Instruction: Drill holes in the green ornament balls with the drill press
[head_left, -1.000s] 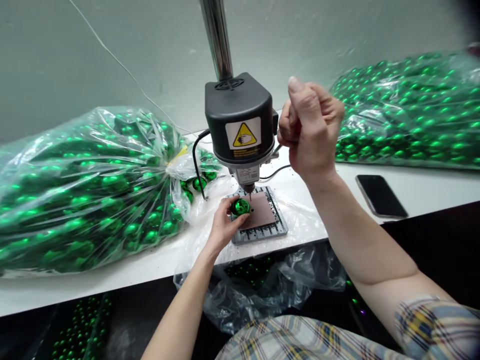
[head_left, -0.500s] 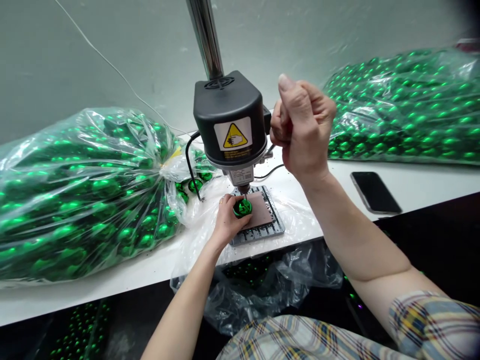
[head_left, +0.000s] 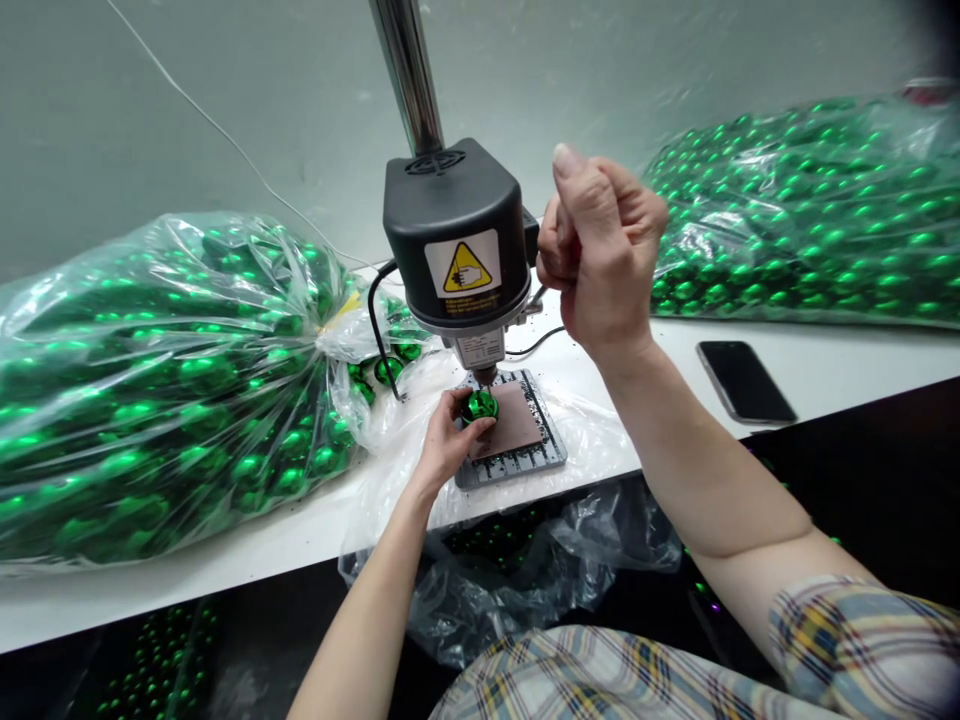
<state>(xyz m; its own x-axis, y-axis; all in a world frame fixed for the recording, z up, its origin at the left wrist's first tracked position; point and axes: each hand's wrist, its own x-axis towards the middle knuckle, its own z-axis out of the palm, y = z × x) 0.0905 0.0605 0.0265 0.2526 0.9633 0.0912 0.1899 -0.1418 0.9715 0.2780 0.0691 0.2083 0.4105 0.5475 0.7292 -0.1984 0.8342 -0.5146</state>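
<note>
Between its thumb and fingers my left hand (head_left: 448,440) holds a shiny green ball (head_left: 481,405). The ball sits over the left part of a pinkish-brown pad (head_left: 514,420) on the slotted metal base (head_left: 551,445), just below the chuck of a black drill press (head_left: 454,245). My right hand (head_left: 606,250) is raised beside the machine's right side, fingers curled in a fist with the thumb on top. What the fist grips, if anything, is hidden. Dark shavings lie on the base around the pad.
A big clear bag of green balls (head_left: 150,400) lies at the left, with a few loose balls (head_left: 388,370) by its mouth. Another full bag (head_left: 810,220) is at the back right. A phone (head_left: 746,382) lies on the white table (head_left: 247,545). Crumpled plastic (head_left: 517,580) hangs at the front edge.
My left hand has moved slightly left with the green ball, away from under the chuck's centre. My right hand keeps its raised, curled pose.
</note>
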